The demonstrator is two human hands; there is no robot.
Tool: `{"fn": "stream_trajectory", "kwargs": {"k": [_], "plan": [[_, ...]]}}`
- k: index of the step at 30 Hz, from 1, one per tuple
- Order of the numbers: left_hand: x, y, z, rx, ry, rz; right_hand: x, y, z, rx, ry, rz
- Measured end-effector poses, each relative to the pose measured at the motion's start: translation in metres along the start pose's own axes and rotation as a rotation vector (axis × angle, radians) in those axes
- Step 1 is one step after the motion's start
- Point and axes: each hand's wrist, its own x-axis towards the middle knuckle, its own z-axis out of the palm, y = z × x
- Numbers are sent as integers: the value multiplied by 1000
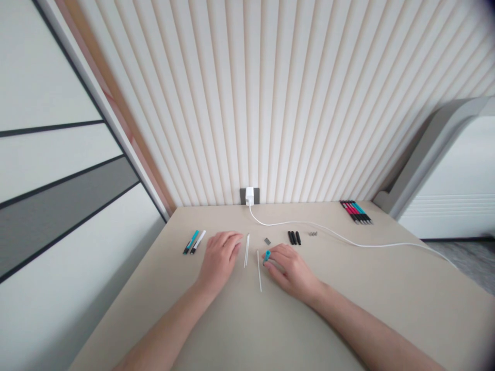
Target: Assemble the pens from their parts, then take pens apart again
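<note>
My left hand (220,256) lies flat on the beige table (348,288), fingers stretched out together, holding nothing. Just right of its fingertips lie two thin white refill tubes (246,250), and a third white tube (259,270) lies between my hands. My right hand (290,268) rests on the table with its fingers curled, pinching a small teal pen part (267,255) at the fingertips. A teal pen and a white pen (194,241) lie left of my left hand.
Beyond my right hand lie a small grey piece (267,240), three black pen parts (294,237) and tiny grey bits (313,233). A row of assembled pens (356,212) sits at the far right. A white charger (249,196) with its cable (348,240) runs rightward across the table.
</note>
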Motion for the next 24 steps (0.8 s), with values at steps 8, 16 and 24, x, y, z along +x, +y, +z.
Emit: {"fn": "stream_trajectory", "kwargs": {"k": [8, 16, 24], "plan": [[-1, -32, 14, 254, -179, -118, -1, 0, 0, -34, -36, -6], [1, -31, 18, 283, -209, -107, 1, -1, -2, -4, -14, -42], [1, -29, 11, 202, -135, -145, 0, -2, -5, 37, 33, -98]]}}
